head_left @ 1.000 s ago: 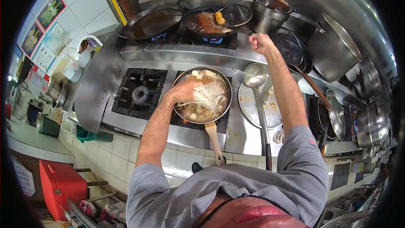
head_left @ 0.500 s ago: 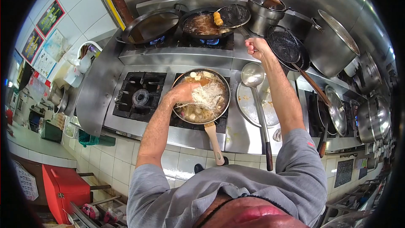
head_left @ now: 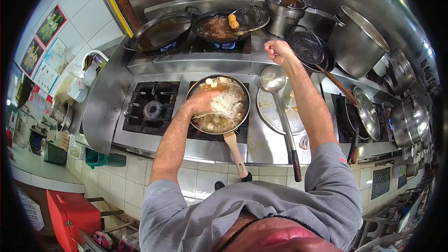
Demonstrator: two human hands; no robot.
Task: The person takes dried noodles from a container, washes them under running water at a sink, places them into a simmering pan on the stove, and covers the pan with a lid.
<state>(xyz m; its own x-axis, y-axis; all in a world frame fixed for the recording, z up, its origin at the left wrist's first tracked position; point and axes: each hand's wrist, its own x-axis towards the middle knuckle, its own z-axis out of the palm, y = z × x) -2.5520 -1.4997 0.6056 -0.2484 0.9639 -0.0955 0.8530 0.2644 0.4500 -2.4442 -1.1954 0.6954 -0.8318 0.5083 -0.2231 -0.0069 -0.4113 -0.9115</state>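
Note:
My left hand (head_left: 205, 101) is over the frying pan (head_left: 248, 94), closed around a bunch of thin white strands (head_left: 227, 105) that look like noodles. Its fingertips are partly hidden by the bunch. Broth with pale round slices and other pieces fills the pan, whose light handle points towards me. Further back, my right hand (head_left: 278, 51) is closed around the handle of a mesh skimmer (head_left: 256, 16). Golden fried pieces (head_left: 233, 21) lie at the skimmer's left side, above a wok of bubbling oil (head_left: 217, 27).
A large ladle (head_left: 273, 79) rests across a round metal tray (head_left: 266, 112) right of the pan. Left of it is an unlit burner (head_left: 152, 109). Another wok (head_left: 163, 32) sits over a flame behind. A second skimmer (head_left: 305, 46) and tall pots (head_left: 358, 42) stand at the right.
The whole view has shifted slightly left. Relative to the pan and wok, both hands stay nearly in place; the white strands hang a little differently over the pan.

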